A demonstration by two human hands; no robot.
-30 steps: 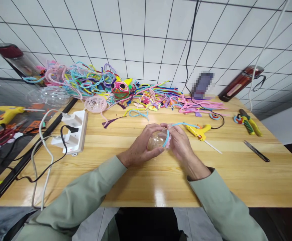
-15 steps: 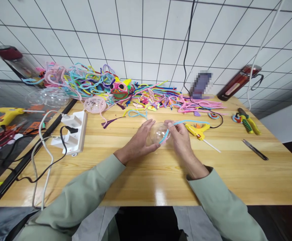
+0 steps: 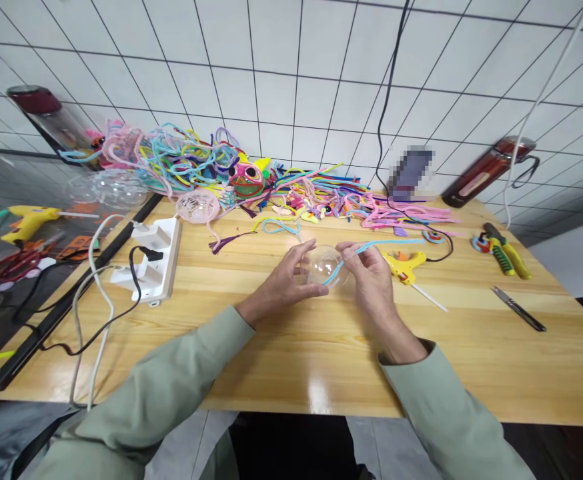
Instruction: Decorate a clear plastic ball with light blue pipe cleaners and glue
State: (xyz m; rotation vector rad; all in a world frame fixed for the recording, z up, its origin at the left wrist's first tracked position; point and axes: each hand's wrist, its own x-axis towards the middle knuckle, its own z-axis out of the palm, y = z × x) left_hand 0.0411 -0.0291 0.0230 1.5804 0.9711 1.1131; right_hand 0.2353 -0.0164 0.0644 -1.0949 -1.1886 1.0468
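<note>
A clear plastic ball (image 3: 321,263) is in the curve of my left hand (image 3: 282,281), with the thumb along its near side and the fingers round its far left side. My right hand (image 3: 373,283) pinches a light blue pipe cleaner (image 3: 392,242) between thumb and fingers. One end of the pipe cleaner lies against the right side of the ball; the other reaches out to the right, above a yellow glue gun (image 3: 406,265). Beyond the ball, a bent blue pipe cleaner (image 3: 280,225) lies on the wooden table (image 3: 301,360).
Colourful pipe cleaners (image 3: 176,160) are heaped along the tiled wall, beside a pink decorated ball (image 3: 246,180). At the left stands a white power strip (image 3: 172,260) with trailing cords. Pliers (image 3: 509,253), a utility knife (image 3: 517,309) and a dark red flask (image 3: 486,172) are at the right.
The right fingers have drawn slightly away from the ball, still pinching the blue pipe cleaner. A pink bit seen by the ball is no longer visible. The whole view has shifted a little.
</note>
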